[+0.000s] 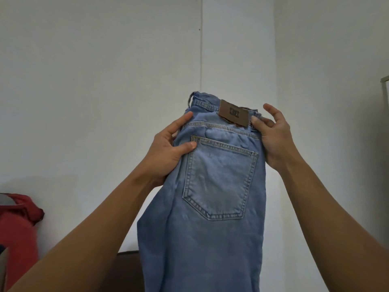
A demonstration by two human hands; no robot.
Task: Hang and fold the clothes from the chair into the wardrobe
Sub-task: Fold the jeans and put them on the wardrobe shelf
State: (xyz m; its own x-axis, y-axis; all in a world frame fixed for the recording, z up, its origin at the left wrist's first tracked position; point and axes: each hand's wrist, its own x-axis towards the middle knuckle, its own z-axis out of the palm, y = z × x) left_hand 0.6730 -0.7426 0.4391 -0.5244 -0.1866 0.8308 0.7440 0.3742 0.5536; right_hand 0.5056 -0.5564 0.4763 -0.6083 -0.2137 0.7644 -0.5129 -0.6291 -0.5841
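Jeans (210,186) (legs cut off below) held by both hands (166,152).

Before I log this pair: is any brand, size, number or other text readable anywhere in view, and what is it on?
On the brown patch at the waistband of the jeans: a dark rectangular mark, too blurred to read.
Nothing else: no text shows on the back pocket, the red garment or the wall.
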